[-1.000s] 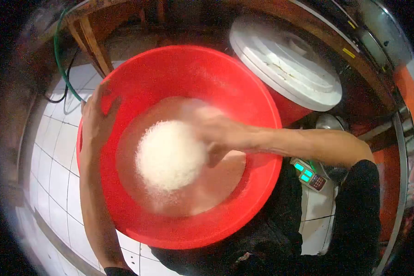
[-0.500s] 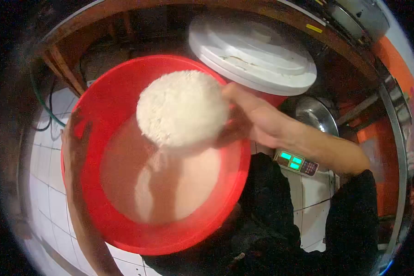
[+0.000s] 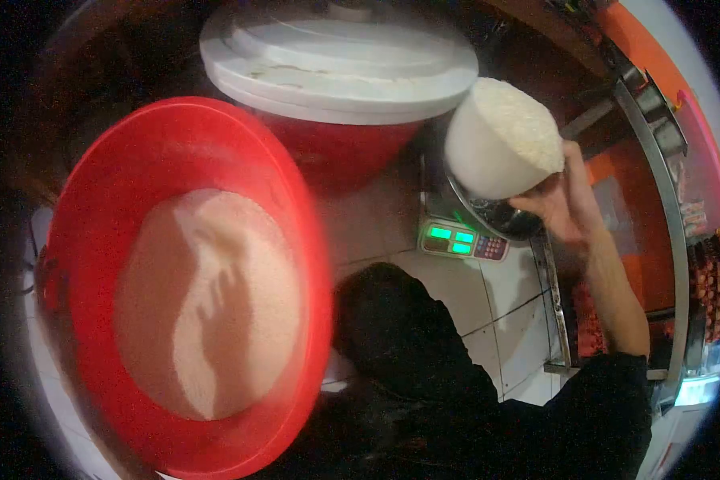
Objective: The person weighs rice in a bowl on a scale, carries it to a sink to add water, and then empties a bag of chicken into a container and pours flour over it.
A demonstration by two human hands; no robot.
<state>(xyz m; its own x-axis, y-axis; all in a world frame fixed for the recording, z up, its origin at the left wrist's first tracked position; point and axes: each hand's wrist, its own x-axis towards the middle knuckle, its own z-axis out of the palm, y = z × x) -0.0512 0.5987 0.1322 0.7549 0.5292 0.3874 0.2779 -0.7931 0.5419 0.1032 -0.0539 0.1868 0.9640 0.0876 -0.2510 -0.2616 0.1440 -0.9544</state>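
Observation:
My right hand (image 3: 564, 200) holds up a white bowl (image 3: 488, 160) from its lower right side, with fingers closed on it. Heaped in the bowl is pale flour (image 3: 524, 120), its surface tilted to the right. Below it sits a digital scale (image 3: 464, 240) with lit green displays and a shiny metal bowl (image 3: 508, 220) on top. At the left stands a large red tub (image 3: 300, 184), partly filled with flour (image 3: 272, 272) that carries the shadow of a hand. My left hand (image 3: 48, 280) is dim at the tub's far left rim, gripping it.
Behind the tub, a white lid (image 3: 336, 68) covers another red container (image 3: 328, 148). A metal-framed rack (image 3: 656, 208) runs along the right side. My knee in dark cloth (image 3: 384, 312) is between the tub and the scale, over white floor tiles (image 3: 508, 296).
My right hand has carried the flour-filled bowl from above the red tub to the right, over the scale. The view has turned right. My left hand stays by the tub's rim.

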